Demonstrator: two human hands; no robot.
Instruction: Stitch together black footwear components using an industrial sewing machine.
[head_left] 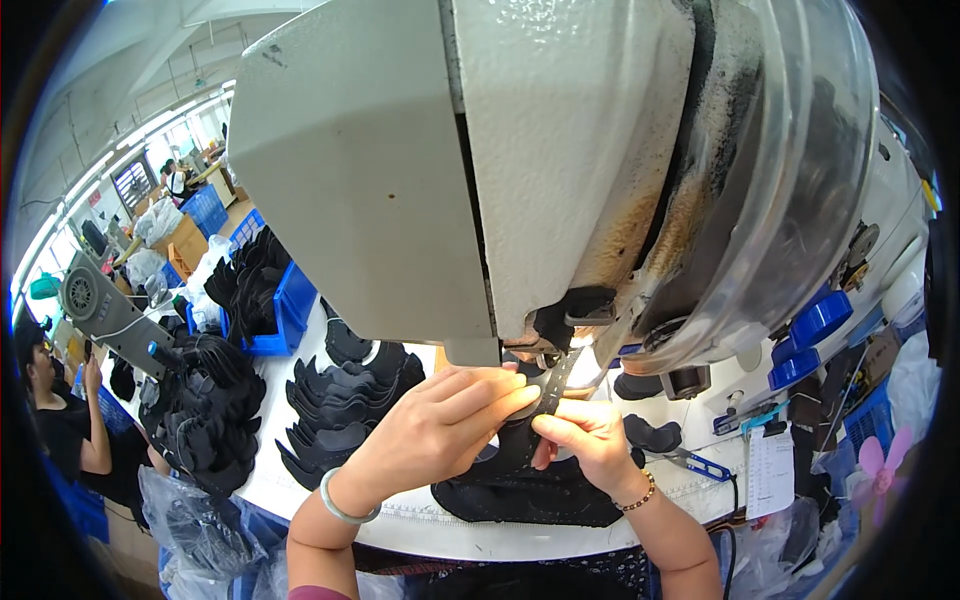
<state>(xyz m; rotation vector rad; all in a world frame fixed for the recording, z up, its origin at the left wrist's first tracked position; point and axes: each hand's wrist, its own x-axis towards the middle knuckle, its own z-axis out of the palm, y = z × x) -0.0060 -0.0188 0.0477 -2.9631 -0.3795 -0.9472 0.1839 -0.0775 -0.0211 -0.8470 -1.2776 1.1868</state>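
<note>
Beneath the head of a large white sewing machine [385, 180], both hands work on a black fabric piece [522, 436] with a curved edge. My left hand [440, 418] reaches in from the left, its fingers together and closed on the piece near the needle area. On the right, my right hand [588, 440] pinches the edge of the same piece between thumb and fingers. A small lamp lights this spot. More black pieces [530, 497] lie just under the hands at the table's front edge. The needle itself is mostly hidden.
Stacks of curved black pieces [350, 405] cover the table's left side, beside a blue bin [293, 308] of more pieces. Blue-handled snips [700, 464], a paper sheet [770, 475] and a pink fan [884, 468] are at right. A co-worker [60, 420] sits at far left.
</note>
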